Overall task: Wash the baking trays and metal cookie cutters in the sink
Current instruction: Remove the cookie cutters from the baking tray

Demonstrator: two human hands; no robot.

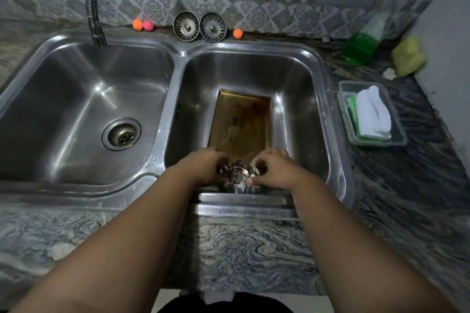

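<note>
The left basin (76,109) of the steel double sink holds only its drain (121,134), with the flexible faucet hose (92,0) rising behind it. On the back ledge two sink strainers (199,26) lean against the tiles, between small orange and pink balls (142,25). In the right basin (300,99) a browned baking tray (240,122) lies flat on the bottom. At its near end the left hand (201,168) and right hand (274,169) both curl around a cluster of metal cookie cutters (237,173), fingers pinching the rims. A steel tray (244,204) rests against the basin's near edge. On the counter to the right stand a green dish soap bottle (363,43), a yellow sponge (407,57) and a plastic tub (399,132) holding a white cloth (373,112).
</note>
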